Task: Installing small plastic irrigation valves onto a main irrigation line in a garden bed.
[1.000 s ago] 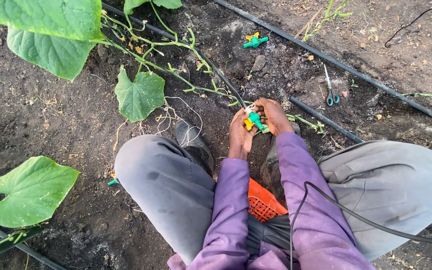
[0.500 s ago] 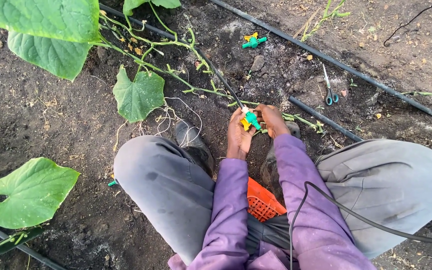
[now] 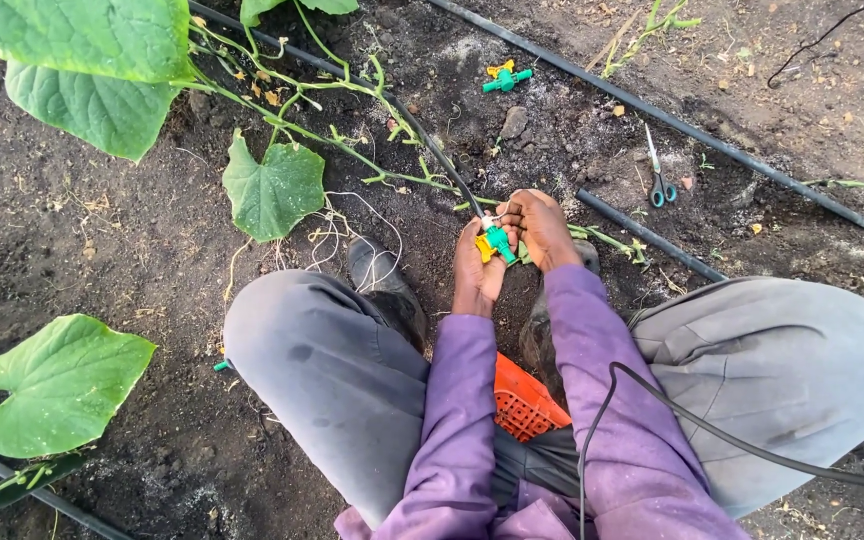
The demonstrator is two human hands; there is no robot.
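Left hand (image 3: 476, 268) and right hand (image 3: 542, 228) both pinch green-yellow valve fitting (image 3: 496, 243) at black drip hose (image 3: 442, 160) end, centre scene. Fitting's long axis runs far-left to near-right, along hose. Scissors (image 3: 660, 182) far right.

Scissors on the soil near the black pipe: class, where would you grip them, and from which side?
Grip the scissors at the blue handle loops, coming from the near side: the loops point towards the person, the blades point away, and they lie flat on the soil, clear of the pipe.

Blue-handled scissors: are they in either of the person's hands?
No, the blue-handled scissors lie on the soil, apart from both hands.
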